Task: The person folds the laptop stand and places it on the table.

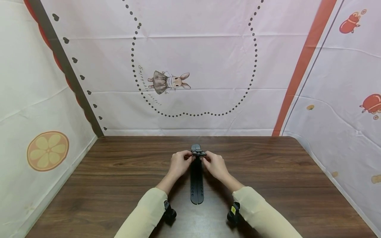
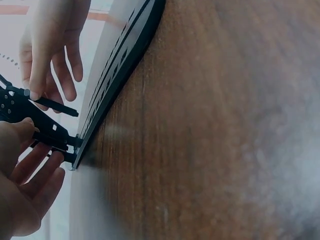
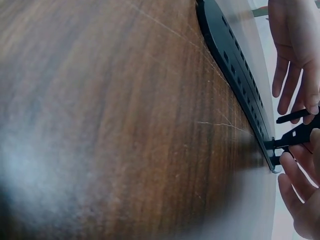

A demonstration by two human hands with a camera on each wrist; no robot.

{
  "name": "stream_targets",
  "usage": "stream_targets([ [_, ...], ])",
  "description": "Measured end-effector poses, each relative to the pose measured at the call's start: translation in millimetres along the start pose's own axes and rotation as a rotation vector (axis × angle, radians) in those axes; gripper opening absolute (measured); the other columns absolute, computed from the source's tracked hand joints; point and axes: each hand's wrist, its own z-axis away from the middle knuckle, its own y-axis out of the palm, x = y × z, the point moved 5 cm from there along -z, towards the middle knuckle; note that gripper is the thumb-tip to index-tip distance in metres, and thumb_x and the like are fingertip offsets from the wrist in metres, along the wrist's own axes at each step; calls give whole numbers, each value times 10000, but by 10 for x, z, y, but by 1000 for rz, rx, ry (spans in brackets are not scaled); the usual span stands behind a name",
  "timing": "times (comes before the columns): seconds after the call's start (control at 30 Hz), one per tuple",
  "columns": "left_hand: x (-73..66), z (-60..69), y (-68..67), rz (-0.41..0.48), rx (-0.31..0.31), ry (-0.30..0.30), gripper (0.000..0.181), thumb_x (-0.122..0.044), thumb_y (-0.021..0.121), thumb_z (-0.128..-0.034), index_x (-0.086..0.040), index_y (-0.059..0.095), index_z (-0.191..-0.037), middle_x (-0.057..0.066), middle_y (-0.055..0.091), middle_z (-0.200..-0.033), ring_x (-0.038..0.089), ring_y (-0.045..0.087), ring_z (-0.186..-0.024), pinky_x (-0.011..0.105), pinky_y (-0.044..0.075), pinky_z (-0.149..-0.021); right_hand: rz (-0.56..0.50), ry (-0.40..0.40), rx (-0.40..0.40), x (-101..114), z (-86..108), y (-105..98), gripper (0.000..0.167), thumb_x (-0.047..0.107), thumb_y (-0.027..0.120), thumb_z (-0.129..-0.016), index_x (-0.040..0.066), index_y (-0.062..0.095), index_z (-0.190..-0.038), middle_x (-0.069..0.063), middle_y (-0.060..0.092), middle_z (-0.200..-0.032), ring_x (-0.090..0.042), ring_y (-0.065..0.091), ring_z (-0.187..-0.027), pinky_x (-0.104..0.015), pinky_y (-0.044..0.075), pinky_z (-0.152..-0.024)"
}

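A black folding stand (image 1: 196, 188) lies lengthwise on the table, its two long arms side by side with rows of small slots. At its far end, a hinged part (image 1: 198, 153) is raised off the base. My left hand (image 1: 179, 163) pinches the left side of that raised part between thumb and fingers. From the other side my right hand (image 1: 216, 166) pinches it too. In the left wrist view, a thin black bar sticks out beside the right hand (image 2: 52, 50). The slotted arms (image 3: 237, 75) show edge-on in the right wrist view.
The brown wooden table (image 1: 119, 185) extends to both sides of the stand. Behind it hangs a printed white cloth (image 1: 208, 66), with further cloth at left and right. A small black wrist camera (image 1: 169, 213) sits at the left cuff, another camera (image 1: 233, 213) at the right.
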Motion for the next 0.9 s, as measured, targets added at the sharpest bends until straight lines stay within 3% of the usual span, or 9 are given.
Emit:
stream_targets([
  [0.57,-11,-20,-20,-71,-64,-106,75,-264,694,-824,-210,709,-873,-69,702,-823,97,652,-739,290,504,-627,37,69,-51,-28,-54,-20,38,170,666,-845,140,647,-835,-3,705,-815,-144,669,-752,-368,527,-673],
  [0.9,-13,-27,-50,-82,-107,-134,66,-283,703,-810,-226,678,-832,-79,692,-796,81,636,-700,278,475,-579,71,134,-88,2,-70,-35,73,133,679,-814,155,665,-882,-5,710,-851,-157,677,-771,-385,523,-693],
])
